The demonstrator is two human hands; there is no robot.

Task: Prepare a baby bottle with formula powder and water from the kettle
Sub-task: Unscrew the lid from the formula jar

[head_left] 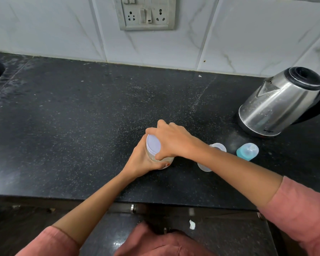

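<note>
Shiny steel kettle (277, 100), speckled stone counter (81, 126)

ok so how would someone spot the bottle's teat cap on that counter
Start at the steel kettle at the right of the black counter. Just in front of its base lies the teat cap, on its side. It is the only turquoise thing there, unlike the clear bottle beside it.

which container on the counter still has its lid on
The formula jar gripped by both hands, white lid in place. The clear baby bottle behind the right forearm stands open, its teal-ringed nipple cap set aside.

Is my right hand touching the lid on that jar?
Touching. The head view shows the right hand clasped over the white lid, fingers wrapped around its rim.
</note>
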